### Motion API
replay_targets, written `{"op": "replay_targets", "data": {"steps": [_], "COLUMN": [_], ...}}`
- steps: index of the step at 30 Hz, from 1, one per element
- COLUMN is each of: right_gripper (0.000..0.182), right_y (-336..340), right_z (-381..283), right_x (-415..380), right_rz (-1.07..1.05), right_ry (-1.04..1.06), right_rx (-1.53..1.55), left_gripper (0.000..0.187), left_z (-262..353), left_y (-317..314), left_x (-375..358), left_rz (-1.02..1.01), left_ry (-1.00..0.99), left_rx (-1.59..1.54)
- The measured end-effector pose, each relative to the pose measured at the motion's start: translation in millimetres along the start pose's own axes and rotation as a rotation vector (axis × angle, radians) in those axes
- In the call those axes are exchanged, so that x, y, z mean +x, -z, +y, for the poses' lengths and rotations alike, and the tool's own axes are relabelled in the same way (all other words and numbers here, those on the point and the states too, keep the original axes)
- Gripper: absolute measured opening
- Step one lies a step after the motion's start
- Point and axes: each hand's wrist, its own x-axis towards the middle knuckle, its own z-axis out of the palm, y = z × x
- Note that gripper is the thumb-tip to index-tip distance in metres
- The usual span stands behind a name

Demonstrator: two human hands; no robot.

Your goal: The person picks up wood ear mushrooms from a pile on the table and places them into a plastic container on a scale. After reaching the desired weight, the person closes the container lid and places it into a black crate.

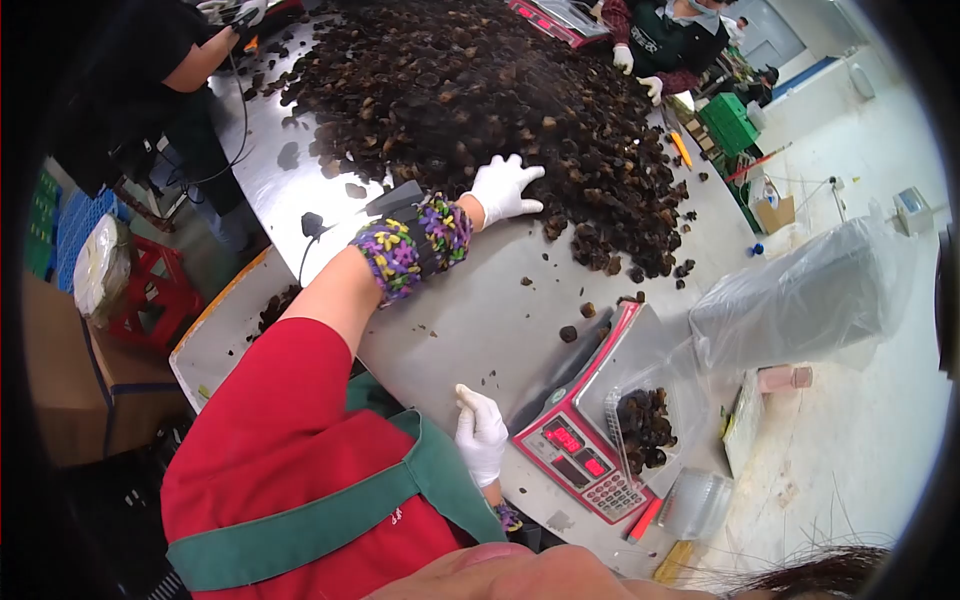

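Note:
My left hand (508, 190), in a white glove, reaches to the near edge of a large heap of dark brown dried pieces that look like mushrooms (450, 90). Its fingers are spread and nothing shows in them. My right hand (482, 435), also gloved in white, is near my green apron, left of a red digital scale (575, 460). Its fingers are curled together; whether they hold anything is hidden. On the scale lies a clear plastic container (618, 420) with some dark pieces (646, 430) in it.
Loose pieces (569, 334) lie on the metal table (450, 350). Clear plastic bagging (800, 300) and stacked clear containers (697, 505) are at right. Co-workers (665, 40) stand across the table and at upper left. A red stool (155, 300) and cardboard boxes (60, 370) are at left.

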Motion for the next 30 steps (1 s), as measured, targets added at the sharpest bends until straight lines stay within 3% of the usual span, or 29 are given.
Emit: {"op": "replay_targets", "data": {"steps": [3, 7, 9, 11, 16, 23, 27, 30], "right_gripper": [0.03, 0.03, 0.031, 0.029, 0.031, 0.028, 0.029, 0.029], "right_y": [1.1, 0.6, 1.0, 1.5, 1.2, 2.0, 1.5, 1.0], "right_z": [-2.1, -0.3, 0.8, -1.2, -3.4, -3.1, -3.7, -3.1], "right_x": [1.2, 2.5, -2.7, 0.0, 0.9, -2.2, -2.5, -4.1], "right_rz": [-0.005, -0.009, -0.031, -0.031, 0.007, -0.016, -0.01, 0.0], "right_ry": [0.0, 0.029, -0.066, -0.02, 0.01, -0.031, -0.02, -0.007], "right_rx": [-0.01, -0.014, 0.023, -0.017, -0.014, 0.037, 0.028, 0.011], "left_gripper": [0.053, 0.042, 0.039, 0.034, 0.029, 0.026, 0.024, 0.021], "left_z": [23.6, 52.2, 55.5, 48.6, 25.1, 20.2, 19.4, 22.2], "left_y": [3.7, 33.0, 48.4, 53.0, 57.1, 69.4, 62.9, 64.8], "left_x": [-35.3, -117.6, -163.1, -199.0, -250.4, -250.7, -230.9, -197.0], "left_rz": [-0.173, -0.172, -0.143, -0.166, 0.004, 0.162, 0.198, 0.262], "left_ry": [-0.148, -0.496, -0.587, -0.646, -0.384, 0.062, 0.006, -0.167], "left_rx": [-0.096, -0.016, -0.068, -0.025, -0.1, -0.572, -0.481, -0.428]}}
